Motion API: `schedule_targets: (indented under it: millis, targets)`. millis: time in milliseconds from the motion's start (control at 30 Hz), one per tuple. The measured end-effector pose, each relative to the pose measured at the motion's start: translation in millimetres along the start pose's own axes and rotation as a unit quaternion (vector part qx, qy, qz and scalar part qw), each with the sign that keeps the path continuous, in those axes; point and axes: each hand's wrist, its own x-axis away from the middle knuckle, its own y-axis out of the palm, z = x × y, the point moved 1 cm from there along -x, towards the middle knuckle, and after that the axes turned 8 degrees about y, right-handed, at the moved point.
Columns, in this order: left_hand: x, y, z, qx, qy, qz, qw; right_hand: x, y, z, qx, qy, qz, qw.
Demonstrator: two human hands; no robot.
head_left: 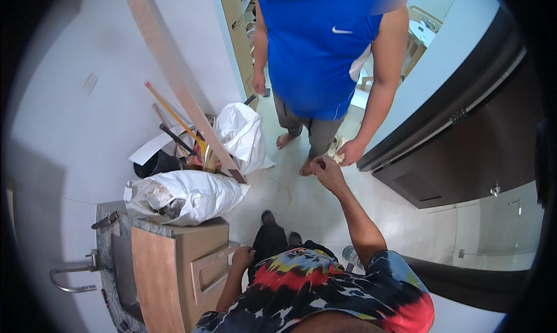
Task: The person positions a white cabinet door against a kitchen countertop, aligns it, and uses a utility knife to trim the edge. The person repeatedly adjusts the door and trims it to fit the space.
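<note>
My right hand [328,174] is stretched out in front of me, its fingers drawn together in a pinch. Whatever is between them, if anything, is too small to make out. Just beyond it, a person in a blue sleeveless shirt [319,48] faces me. That person's hand [351,152] holds a crumpled cream-coloured item [336,149], perhaps cloth, close to my fingertips. Low at my side, my left hand [243,256] rests against my dark trousers [268,240], beside a light wooden frame [200,275]. Its fingers are mostly hidden.
On the left, a stuffed white sack [203,196] lies on a wooden cabinet [154,275] near a curved tap [67,278]. Behind stand another white sack [241,132], a long leaning board [168,60] and long-handled tools [174,115]. A dark door [464,153] is at right.
</note>
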Motion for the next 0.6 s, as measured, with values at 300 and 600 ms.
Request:
schedule_targets:
  millis: [300, 600]
  targets:
    - [-170, -35, -13, 0.121, -0.061, 0.099, 0.986, -128, -12, -88, 0.109, -0.041, -0.003, 0.993]
    - [-281, -117, -10, 0.069, -0.029, 0.067, 0.995, -224, -28, -123, 0.042, 0.051, -0.428, 0.902]
